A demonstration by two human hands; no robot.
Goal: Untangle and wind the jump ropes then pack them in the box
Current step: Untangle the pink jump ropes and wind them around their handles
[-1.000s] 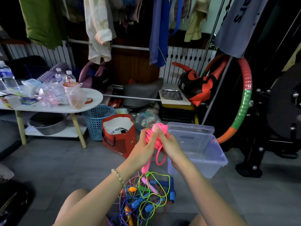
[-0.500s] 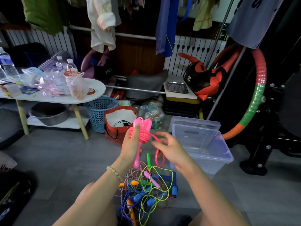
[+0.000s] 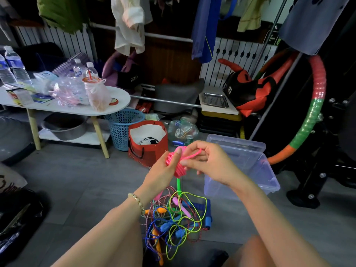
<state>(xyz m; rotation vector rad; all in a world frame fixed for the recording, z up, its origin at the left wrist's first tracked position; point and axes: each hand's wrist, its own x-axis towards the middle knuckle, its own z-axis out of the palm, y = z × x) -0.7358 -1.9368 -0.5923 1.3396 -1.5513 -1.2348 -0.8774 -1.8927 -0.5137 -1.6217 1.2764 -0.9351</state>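
From the camera on the person's head, the left hand (image 3: 163,170) grips the pink rope (image 3: 178,166). The rope is wound into a fat bundle, and the thumb presses on top of it. The right hand (image 3: 212,166) pinches a small loop of the same rope between thumb and finger. The loop sticks out sideways from the top of the bundle. Half a second ago this hand was loose and open, and the loop hung lower down, under the bundle. Now the loop is pulled short and held up high. A second ago both hands were pressed close together on the bundle. The bundle is up in the air in front of the person, just left of the clear box (image 3: 237,189). The box stands open on the floor (image 3: 77,180), with its lid (image 3: 237,143) at its far side. Under the hands, the pile of ropes (image 3: 177,218) lies on the floor. It is tangled, blue and green and orange, the same as before. Farther back are a red bag (image 3: 148,151), a blue basket (image 3: 123,126) and a white table (image 3: 117,105), all where they were.
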